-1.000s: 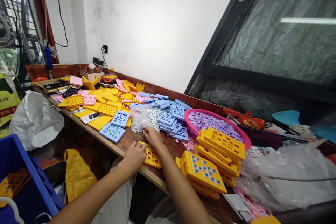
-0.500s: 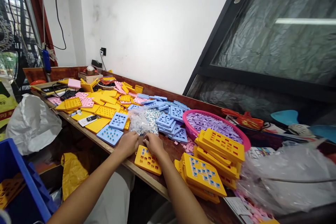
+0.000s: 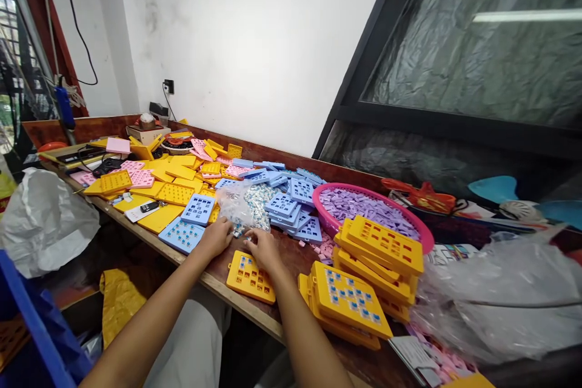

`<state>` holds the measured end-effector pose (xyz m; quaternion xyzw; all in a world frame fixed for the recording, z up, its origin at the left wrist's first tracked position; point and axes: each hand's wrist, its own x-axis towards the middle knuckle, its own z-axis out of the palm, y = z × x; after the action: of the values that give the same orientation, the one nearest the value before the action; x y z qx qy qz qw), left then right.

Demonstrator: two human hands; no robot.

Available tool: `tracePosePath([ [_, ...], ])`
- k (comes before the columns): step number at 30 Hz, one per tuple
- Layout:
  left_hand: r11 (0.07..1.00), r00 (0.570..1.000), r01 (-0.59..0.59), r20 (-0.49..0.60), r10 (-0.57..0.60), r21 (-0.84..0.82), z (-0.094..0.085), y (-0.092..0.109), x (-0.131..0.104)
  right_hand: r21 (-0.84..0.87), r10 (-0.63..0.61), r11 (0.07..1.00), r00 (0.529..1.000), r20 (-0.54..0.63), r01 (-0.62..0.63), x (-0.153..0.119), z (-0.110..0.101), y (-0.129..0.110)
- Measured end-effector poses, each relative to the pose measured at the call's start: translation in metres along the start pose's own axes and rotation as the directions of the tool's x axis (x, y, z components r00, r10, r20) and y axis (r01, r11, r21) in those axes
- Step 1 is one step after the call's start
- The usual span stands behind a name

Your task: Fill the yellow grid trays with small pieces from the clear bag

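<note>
A yellow plate with square holes [image 3: 251, 277] lies at the table's front edge, with a few blue-and-white pieces in its holes. My right hand [image 3: 264, 248] is just over its far side, fingers bent and drawn together; what they pinch is too small to make out. My left hand [image 3: 219, 236] is at the near edge of a clear plastic bag [image 3: 234, 203], its fingers curled and their tips partly hidden. Beside the bag spreads a heap of small white-and-blue pieces [image 3: 258, 201]. Left of my left hand lies a light blue plate [image 3: 182, 234] with several pieces set in it.
Stacked yellow plates [image 3: 348, 297] stand at the right, the top one holding blue-and-white pieces. Behind them sits a pink basket [image 3: 427, 236] of purple pieces. Blue plates [image 3: 282, 206] are piled beyond my hands; yellow plates [image 3: 159, 218] cover the left. A blue crate [image 3: 36, 327] is at lower left.
My hands have moved slightly apart near the bag's edge, the left one a little to the left. The whole view has shifted slightly; the plates keep their places.
</note>
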<state>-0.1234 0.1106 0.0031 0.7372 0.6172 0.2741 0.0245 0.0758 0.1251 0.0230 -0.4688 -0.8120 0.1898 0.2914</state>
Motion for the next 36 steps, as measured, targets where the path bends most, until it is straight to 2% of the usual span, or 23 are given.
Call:
tracePosePath([
  [6, 0.996, 0.998, -0.04, -0.052, 0.037, -0.075, -0.003, 0.007, -0.018, -0.02, 0.045, 0.999, 0.997, -0.067, -0.046, -0.009, -0.017, -0.008],
  [9, 0.991, 0.996, -0.068, -0.059, 0.062, -0.119, -0.002, 0.008, -0.018, -0.07, 0.053, 0.996, 0.995, -0.084, -0.059, -0.028, -0.03, -0.015],
  [12, 0.985, 0.997, -0.08, -0.022, 0.078, -0.152, 0.003, 0.006, -0.015, -0.161, 0.049, 0.985, 0.995, -0.088, -0.063, -0.053, -0.038, -0.017],
  [17, 0.977, 0.999, -0.042, 0.003, 0.044, -0.208, 0.009, 0.001, -0.012, -0.201, 0.017, 0.979, 0.992, -0.129, -0.043, -0.091, -0.032, -0.009],
  [19, 0.97, 0.999, -0.038, -0.003, 0.039, -0.242, 0.007, -0.001, -0.012, -0.179, 0.029, 0.982, 0.989, -0.143, -0.055, -0.099, -0.027, -0.006],
  [23, 0.949, 0.999, -0.041, -0.025, 0.035, -0.314, -0.002, 0.0, -0.015, -0.073, -0.019, 0.997, 0.988, -0.153, 0.008, -0.106, -0.021, -0.003],
  [26, 0.895, 0.999, -0.011, -0.034, -0.005, -0.446, -0.01, 0.011, -0.03, -0.037, -0.031, 0.999, 0.988, -0.149, 0.026, -0.107, -0.021, -0.003],
  [30, 0.706, 0.999, 0.012, -0.027, -0.045, -0.708, -0.019, 0.036, -0.068, -0.012, -0.028, 1.0, 0.99, -0.14, 0.027, -0.105, -0.02, -0.002],
  [31, 0.703, 0.999, 0.006, -0.029, -0.038, -0.711, -0.02, 0.042, -0.077, -0.007, -0.025, 1.0, 0.99, -0.139, 0.024, -0.105, -0.02, -0.002],
  [33, 0.755, 0.999, -0.023, -0.044, -0.008, -0.655, -0.021, 0.052, -0.093, -0.001, -0.013, 1.0, 0.99, -0.141, 0.014, -0.104, -0.019, 0.0],
  [36, 0.837, 0.998, -0.066, -0.054, 0.044, -0.544, -0.018, 0.06, -0.104, 0.004, 0.006, 1.0, 0.988, -0.153, -0.005, -0.104, -0.018, 0.001],
])
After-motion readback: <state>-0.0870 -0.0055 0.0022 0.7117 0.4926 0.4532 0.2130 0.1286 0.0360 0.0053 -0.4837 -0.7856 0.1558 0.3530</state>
